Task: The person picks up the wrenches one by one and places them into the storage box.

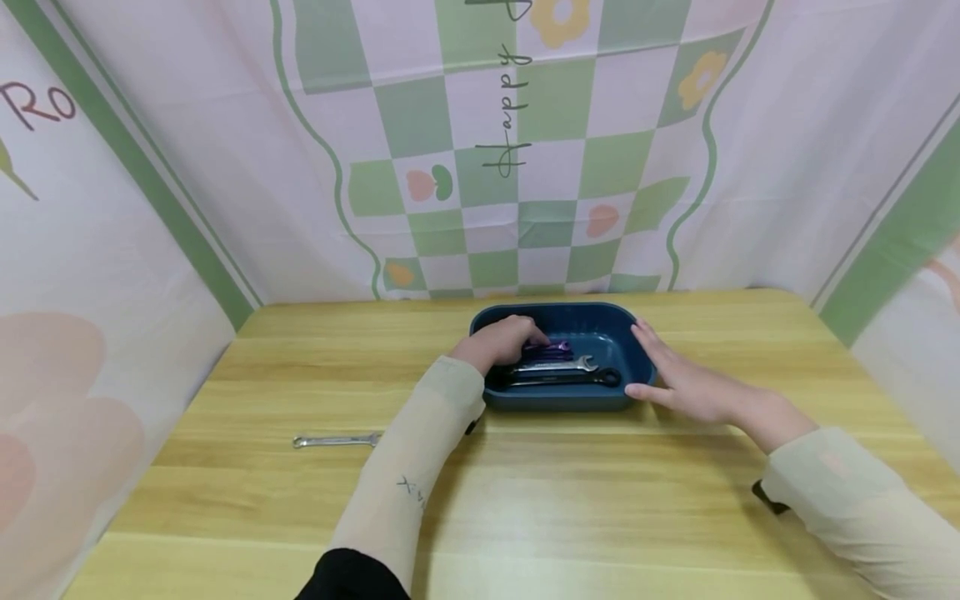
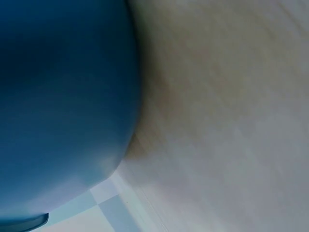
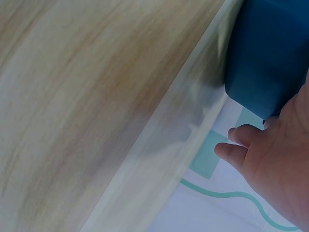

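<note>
A dark blue rectangular bin (image 1: 561, 402) stands near the table's back edge. Over its left rim reaches my left hand (image 1: 501, 340), fingers curled down on a purple wrench (image 1: 557, 346); its fingertips are partly hidden. Alongside, in the bin, lie a silver wrench (image 1: 566, 365) and a black wrench (image 1: 570, 379). My right hand (image 1: 693, 386) rests against the bin's right end with spread, fairly straight fingers, thumb near the front corner. In the right wrist view that hand touches the outer wall (image 3: 265, 58). Only the bin's outside (image 2: 67, 106) fills the left wrist view.
Another silver wrench (image 1: 335, 441) lies on the wooden table (image 1: 570, 508) to the left, its right end hidden behind my left sleeve (image 1: 420, 450). A printed curtain (image 1: 487, 167) with green checks hangs right behind the table.
</note>
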`<action>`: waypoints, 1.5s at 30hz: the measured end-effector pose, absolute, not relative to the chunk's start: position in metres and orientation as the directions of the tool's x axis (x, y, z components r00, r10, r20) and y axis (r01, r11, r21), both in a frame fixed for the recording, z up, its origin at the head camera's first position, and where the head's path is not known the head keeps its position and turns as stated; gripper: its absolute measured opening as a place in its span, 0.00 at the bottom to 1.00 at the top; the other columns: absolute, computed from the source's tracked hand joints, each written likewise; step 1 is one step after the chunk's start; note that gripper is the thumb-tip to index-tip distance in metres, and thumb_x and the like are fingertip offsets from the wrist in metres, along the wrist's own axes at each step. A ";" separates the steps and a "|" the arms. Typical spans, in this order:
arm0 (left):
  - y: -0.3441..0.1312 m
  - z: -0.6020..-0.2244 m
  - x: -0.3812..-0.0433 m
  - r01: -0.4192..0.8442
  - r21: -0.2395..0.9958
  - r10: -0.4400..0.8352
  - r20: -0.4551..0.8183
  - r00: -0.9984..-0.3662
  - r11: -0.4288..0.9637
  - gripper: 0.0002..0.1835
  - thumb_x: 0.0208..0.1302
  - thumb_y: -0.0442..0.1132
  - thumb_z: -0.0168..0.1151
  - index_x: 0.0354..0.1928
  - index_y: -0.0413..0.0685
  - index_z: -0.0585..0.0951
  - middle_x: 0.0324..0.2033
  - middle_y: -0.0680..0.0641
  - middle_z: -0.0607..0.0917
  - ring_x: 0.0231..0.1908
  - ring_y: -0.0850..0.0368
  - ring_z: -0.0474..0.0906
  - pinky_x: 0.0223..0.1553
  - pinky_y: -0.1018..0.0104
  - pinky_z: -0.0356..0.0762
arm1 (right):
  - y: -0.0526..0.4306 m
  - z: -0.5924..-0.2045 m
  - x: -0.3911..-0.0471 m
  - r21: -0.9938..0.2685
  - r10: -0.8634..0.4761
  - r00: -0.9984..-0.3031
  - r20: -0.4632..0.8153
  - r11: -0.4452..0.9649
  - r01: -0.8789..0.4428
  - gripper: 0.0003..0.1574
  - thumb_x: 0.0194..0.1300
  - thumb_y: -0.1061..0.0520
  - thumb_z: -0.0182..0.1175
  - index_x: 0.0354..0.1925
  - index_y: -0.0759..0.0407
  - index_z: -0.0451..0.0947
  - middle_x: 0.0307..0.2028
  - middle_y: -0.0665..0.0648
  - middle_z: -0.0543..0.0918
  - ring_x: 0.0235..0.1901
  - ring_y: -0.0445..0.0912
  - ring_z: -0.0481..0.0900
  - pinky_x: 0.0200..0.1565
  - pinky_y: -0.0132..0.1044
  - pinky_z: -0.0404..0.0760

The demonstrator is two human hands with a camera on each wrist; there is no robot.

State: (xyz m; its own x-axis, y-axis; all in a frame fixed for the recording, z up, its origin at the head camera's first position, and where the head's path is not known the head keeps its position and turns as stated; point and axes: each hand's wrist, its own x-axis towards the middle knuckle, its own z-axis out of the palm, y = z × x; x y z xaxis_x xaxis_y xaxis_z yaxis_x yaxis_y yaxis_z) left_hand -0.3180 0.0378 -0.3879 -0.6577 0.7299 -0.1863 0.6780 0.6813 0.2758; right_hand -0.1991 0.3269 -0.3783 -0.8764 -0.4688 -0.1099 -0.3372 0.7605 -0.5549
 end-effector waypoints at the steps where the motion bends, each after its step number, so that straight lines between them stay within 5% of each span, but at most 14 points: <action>1: 0.038 -0.388 -0.318 0.677 0.279 0.730 -0.189 -0.657 0.681 0.31 0.69 0.17 0.51 0.66 0.54 0.82 0.62 0.49 0.80 0.63 0.56 0.74 0.62 0.66 0.74 | 0.327 -0.378 -0.199 -0.553 -0.468 -0.877 -0.111 0.762 -0.337 0.61 0.77 0.43 0.57 0.81 0.61 0.24 0.79 0.64 0.23 0.75 0.74 0.36 0.68 0.74 0.46; 45: 0.042 -0.384 -0.310 0.654 0.256 0.702 -0.220 -0.678 0.712 0.31 0.71 0.18 0.48 0.66 0.54 0.81 0.63 0.49 0.80 0.63 0.56 0.74 0.63 0.66 0.72 | 0.328 -0.378 -0.199 -0.532 -0.458 -0.881 -0.123 0.779 -0.331 0.62 0.77 0.41 0.56 0.81 0.60 0.24 0.79 0.64 0.23 0.75 0.75 0.38 0.67 0.75 0.48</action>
State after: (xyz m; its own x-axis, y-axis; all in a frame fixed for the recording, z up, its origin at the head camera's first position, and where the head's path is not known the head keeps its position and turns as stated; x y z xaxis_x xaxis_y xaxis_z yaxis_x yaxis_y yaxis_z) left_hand -0.3098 0.0416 -0.3843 -0.6775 0.7019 -0.2198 0.6543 0.7117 0.2556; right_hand -0.1990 0.3278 -0.3782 -0.8805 -0.4577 -0.1232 -0.3306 0.7792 -0.5324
